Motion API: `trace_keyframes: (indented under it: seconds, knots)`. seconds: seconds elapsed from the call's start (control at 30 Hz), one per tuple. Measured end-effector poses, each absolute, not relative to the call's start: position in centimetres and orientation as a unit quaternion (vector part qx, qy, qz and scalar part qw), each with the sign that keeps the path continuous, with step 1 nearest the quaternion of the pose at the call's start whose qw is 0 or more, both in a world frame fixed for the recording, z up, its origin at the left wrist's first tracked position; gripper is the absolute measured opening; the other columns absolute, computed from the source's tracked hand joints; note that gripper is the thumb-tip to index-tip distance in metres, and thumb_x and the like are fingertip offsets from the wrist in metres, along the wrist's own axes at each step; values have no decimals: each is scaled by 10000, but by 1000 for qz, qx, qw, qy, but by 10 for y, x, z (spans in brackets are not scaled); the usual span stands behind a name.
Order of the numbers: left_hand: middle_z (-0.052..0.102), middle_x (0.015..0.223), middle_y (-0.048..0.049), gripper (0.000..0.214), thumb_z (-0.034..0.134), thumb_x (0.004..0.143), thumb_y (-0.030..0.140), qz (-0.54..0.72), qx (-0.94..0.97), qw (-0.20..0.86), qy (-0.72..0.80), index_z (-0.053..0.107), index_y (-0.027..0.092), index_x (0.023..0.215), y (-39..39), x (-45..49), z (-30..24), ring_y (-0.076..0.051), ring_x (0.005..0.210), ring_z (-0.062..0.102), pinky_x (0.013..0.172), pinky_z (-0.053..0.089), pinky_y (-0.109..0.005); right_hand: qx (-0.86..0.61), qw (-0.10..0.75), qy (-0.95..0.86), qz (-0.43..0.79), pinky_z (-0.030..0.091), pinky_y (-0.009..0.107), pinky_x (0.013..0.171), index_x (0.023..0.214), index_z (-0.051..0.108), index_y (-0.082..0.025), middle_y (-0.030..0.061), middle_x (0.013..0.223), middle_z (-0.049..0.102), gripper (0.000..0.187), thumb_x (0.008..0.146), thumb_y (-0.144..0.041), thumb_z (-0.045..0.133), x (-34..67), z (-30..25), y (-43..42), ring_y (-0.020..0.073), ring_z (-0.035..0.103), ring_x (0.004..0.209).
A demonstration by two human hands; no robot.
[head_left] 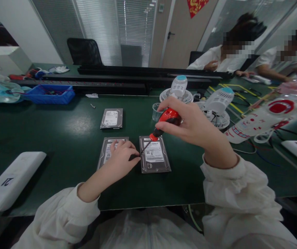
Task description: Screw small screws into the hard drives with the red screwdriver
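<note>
A slanted screwdriver (169, 113) at the edge of a hard drive (159, 166)

On the left of the green worktop (67, 148), a white device (13, 183) marked 21 lies near the edge, apart from the drives, which leaves elbow room. Farther back, a blue tray (50, 99) keeps loose wiring together. A small metal piece (93, 106), perhaps a screw, lies on the bare surface to its right.

Toward the middle, the far drive (111, 118) sits by itself, label up, seemingly parked beyond the forearms' reach of motion. The near-left drive (103, 157) lies partly under the left hand (123, 155), whose fingers are half curled; its thumb and forefinger come close to the screwdriver's tip, probably to steady or guide it. A dark patch shows between them, and I cannot tell whether they grip anything.

Just to the right lies the drive being worked on, flat and label up, so its edge faces the tool. The right hand (192, 121) is closed around the screwdriver's handle from above, a grip that suits twisting; the shaft slopes down to the drive's left edge.

Behind, a clear cup (156, 113) stands within easy reach, likely for small parts. White fans (178, 86) and a bottle (262, 117) occupy the right side, clear of the drives.
</note>
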State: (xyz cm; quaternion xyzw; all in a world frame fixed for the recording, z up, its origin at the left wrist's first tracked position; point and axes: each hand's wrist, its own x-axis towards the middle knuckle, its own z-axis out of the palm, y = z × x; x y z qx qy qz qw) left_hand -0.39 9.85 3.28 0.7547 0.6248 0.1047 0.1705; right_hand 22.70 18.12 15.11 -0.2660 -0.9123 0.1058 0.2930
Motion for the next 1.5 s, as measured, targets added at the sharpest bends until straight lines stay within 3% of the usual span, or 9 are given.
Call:
trace_keyframes:
  seconds: [0.23, 0.37, 0.57, 0.7, 0.8, 0.97, 1.13, 1.4, 1.5]
  knots:
    - [733, 1181, -85, 177, 709, 969, 258, 110, 753, 180, 624, 866, 235, 1048, 100, -4, 32, -382, 1271, 594, 1232, 238, -745, -156, 284, -927, 192, 540, 410, 935, 1376, 501, -203, 109, 1319, 677, 388, 996, -279, 523, 230, 153, 179, 238, 694, 1083]
    - [734, 1167, -86, 175, 711, 963, 238, 119, 753, 175, 623, 866, 238, 1042, 99, -5, 30, -378, 1265, 602, 1239, 241, -739, -171, 287, -917, 221, 528, 327, 756, 1336, 527, -213, 41, 1074, 718, 339, 1015, -309, 578, 228, 153, 177, 178, 689, 842]
    - [731, 1175, -80, 173, 710, 973, 240, 129, 761, 169, 613, 864, 246, 1052, 97, -5, 29, -363, 1254, 609, 1242, 248, -737, -256, 280, -920, 101, 327, 282, 573, 1159, 615, -203, -66, 661, 518, 372, 1012, -541, 667, 225, 156, 177, 117, 462, 542]
    - [733, 1162, -83, 174, 705, 981, 247, 132, 764, 163, 611, 864, 241, 1051, 96, -5, 29, -360, 1240, 610, 1241, 234, -748, -231, 261, -928, 132, 453, 325, 699, 1237, 546, -190, 67, 1046, 682, 342, 1012, -441, 606, 229, 158, 175, 188, 624, 793]
    - [738, 1152, -77, 168, 703, 985, 257, 133, 764, 161, 610, 863, 246, 1037, 95, -5, 29, -351, 1215, 624, 1233, 250, -750, -178, 271, -926, 191, 520, 390, 849, 1340, 481, -203, 139, 1337, 615, 355, 999, -288, 525, 232, 158, 174, 231, 653, 1010]
    - [742, 1145, -72, 161, 702, 984, 232, 134, 765, 150, 612, 859, 246, 1017, 92, -2, 32, -354, 1211, 631, 1220, 269, -748, -177, 297, -908, 237, 514, 332, 741, 1267, 486, -230, 73, 1147, 671, 256, 1041, -315, 571, 225, 151, 174, 175, 651, 843]
    - [742, 1135, -74, 175, 691, 983, 180, 123, 770, 129, 612, 855, 239, 995, 85, 4, 39, -348, 1227, 623, 1237, 255, -729, -241, 320, -905, 143, 418, 295, 618, 1220, 536, -218, -7, 846, 657, 303, 1031, -428, 647, 213, 147, 172, 150, 581, 642]
    - [741, 1143, -81, 212, 650, 1009, 167, 113, 778, 119, 607, 854, 225, 1010, 83, 6, 40, -336, 1211, 623, 1231, 284, -722, -186, 304, -917, 179, 538, 415, 844, 1323, 490, -190, 148, 1291, 644, 340, 989, -250, 502, 221, 149, 171, 247, 670, 1010]
    - [737, 1145, -84, 213, 642, 1019, 176, 117, 780, 112, 604, 850, 221, 1023, 83, 5, 36, -339, 1210, 620, 1224, 279, -735, -185, 316, -906, 213, 544, 364, 781, 1331, 443, -220, 112, 1242, 668, 325, 1025, -271, 538, 220, 144, 174, 195, 665, 890]
